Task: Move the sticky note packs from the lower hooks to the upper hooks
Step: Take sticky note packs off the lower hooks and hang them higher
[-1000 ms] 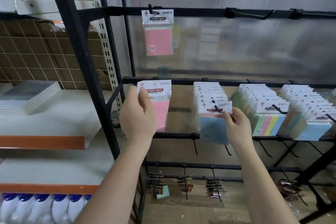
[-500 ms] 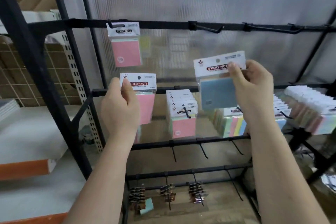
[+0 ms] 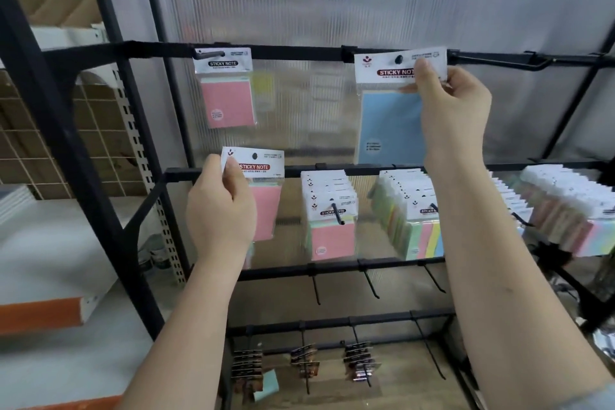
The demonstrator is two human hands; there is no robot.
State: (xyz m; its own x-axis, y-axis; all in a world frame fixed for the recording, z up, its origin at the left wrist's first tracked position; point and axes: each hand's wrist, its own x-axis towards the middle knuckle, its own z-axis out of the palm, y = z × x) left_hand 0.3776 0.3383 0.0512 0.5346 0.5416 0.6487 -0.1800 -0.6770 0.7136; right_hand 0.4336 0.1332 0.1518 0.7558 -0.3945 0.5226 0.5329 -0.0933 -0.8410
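My right hand (image 3: pixel 449 110) pinches the white header of a blue sticky note pack (image 3: pixel 391 123), held up against the upper bar (image 3: pixel 299 51) with its hang hole over a hook there. My left hand (image 3: pixel 221 210) grips a pink sticky note pack (image 3: pixel 266 203) by its header, in front of the middle bar's left end. One pink pack (image 3: pixel 228 100) hangs from the upper left hook. Further packs hang on the lower hooks: a pink-fronted row (image 3: pixel 329 213), a multicolour row (image 3: pixel 412 220) and a pastel row (image 3: pixel 565 206) at the right.
A long bare hook (image 3: pixel 499 61) sticks out from the upper bar to the right. Bare hooks hang from the bar under the packs (image 3: pixel 369 280). Small dark items (image 3: pixel 359 361) hang lower down. White shelves with an orange edge (image 3: pixel 43 313) stand at the left.
My right hand lifted the blue pack off the lower hook up to the upper bar. My left hand kept its pink pack, staying near the middle bar. The camera tilted upward.
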